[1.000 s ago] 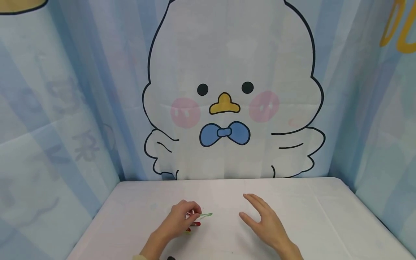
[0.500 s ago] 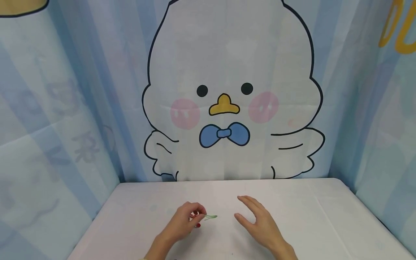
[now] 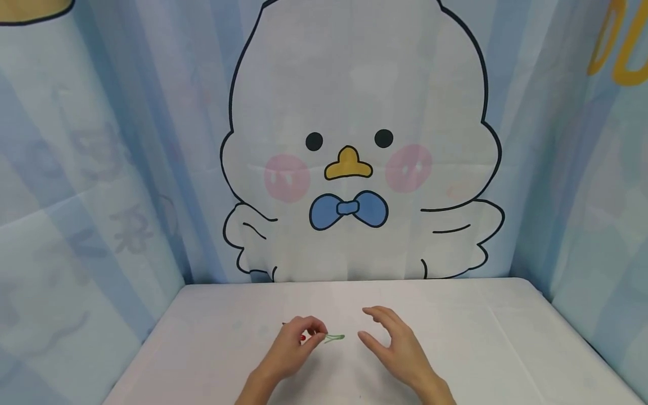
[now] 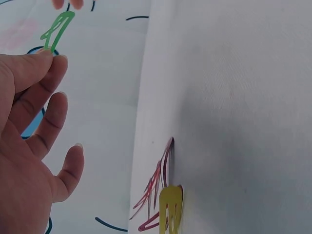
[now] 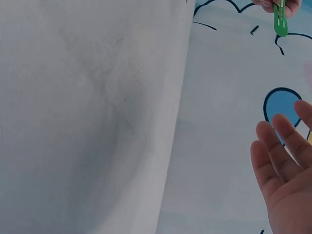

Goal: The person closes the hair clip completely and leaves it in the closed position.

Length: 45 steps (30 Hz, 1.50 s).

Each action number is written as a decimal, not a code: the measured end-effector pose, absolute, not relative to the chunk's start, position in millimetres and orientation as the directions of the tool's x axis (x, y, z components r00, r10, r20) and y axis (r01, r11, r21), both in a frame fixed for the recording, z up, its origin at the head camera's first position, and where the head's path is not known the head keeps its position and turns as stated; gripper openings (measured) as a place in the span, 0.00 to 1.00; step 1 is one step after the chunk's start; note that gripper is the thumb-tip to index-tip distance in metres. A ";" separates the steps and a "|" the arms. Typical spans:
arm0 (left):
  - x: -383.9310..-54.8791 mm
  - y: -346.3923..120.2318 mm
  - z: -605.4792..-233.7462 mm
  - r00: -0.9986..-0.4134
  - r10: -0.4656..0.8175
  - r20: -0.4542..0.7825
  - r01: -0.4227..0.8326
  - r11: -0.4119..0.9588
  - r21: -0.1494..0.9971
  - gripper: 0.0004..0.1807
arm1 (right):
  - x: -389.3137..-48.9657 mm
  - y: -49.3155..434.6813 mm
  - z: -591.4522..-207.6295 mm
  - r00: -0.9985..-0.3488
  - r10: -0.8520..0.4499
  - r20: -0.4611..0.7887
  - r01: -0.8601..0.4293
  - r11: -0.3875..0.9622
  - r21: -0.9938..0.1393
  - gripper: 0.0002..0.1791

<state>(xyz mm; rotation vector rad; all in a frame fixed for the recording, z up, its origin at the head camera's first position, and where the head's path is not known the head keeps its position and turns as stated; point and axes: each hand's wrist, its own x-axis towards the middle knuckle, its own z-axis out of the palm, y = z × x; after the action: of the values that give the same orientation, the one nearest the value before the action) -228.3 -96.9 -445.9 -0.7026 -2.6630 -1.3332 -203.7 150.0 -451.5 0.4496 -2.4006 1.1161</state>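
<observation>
Between the thumb and index finger of my left hand (image 3: 296, 349) is pinched a green snap hair clip (image 3: 335, 337), held above the white table. In the left wrist view the clip's bent inner tongue stands apart from its frame, and the other fingers are loosely curved. My right hand (image 3: 400, 351) hovers a short way to the right of the clip, thumb and fingers spread, holding nothing. A yellow hair clip (image 4: 170, 200) and several red and dark red clips (image 4: 156, 180) lie on the table below the left hand, mostly hidden by it in the head view.
The white table (image 3: 486, 349) runs back to a curtain (image 3: 354, 84) printed with a cartoon bird. Further pale blue curtains (image 3: 76, 169) close off the left and right sides.
My left hand has moved right with the green clip, covering more of the red clips. My right hand has shifted slightly left, so the gap between the hands is smaller.
</observation>
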 end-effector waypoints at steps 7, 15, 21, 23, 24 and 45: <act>-225.7 -91.0 -445.4 -0.911 0.315 0.266 0.398 0.502 0.768 0.02 | -209.1 140.4 -450.6 -0.833 -0.113 0.541 -0.503 0.560 -0.658 0.19; -225.8 -86.8 -446.6 -0.913 0.294 0.281 0.394 0.461 0.795 0.02 | -211.0 131.3 -449.7 -0.784 -0.119 0.609 -0.582 0.482 -0.655 0.15; -224.6 -83.3 -447.5 -0.922 0.267 0.281 0.376 0.437 0.817 0.02 | -211.6 126.4 -447.7 -0.810 -0.143 0.570 -0.575 0.389 -0.720 0.10; -224.2 -81.7 -448.2 -0.924 0.257 0.282 0.370 0.427 0.825 0.02 | -211.5 125.1 -447.8 -0.824 -0.152 0.547 -0.560 0.369 -0.742 0.09; -224.0 -80.9 -448.6 -0.924 0.254 0.284 0.371 0.421 0.828 0.02 | -211.3 124.4 -448.0 -0.831 -0.155 0.534 -0.550 0.363 -0.752 0.09; -221.5 -69.5 -458.7 -0.932 0.211 0.294 0.348 0.306 0.886 0.06 | -209.0 123.9 -451.6 -0.860 -0.148 0.489 -0.507 0.366 -0.780 0.06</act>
<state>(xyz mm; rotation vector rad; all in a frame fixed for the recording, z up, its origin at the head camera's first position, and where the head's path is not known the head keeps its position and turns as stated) -221.5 -69.5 -458.7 -0.5244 -2.4373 -1.7032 -209.0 123.9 -451.6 0.5748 -2.2967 1.4918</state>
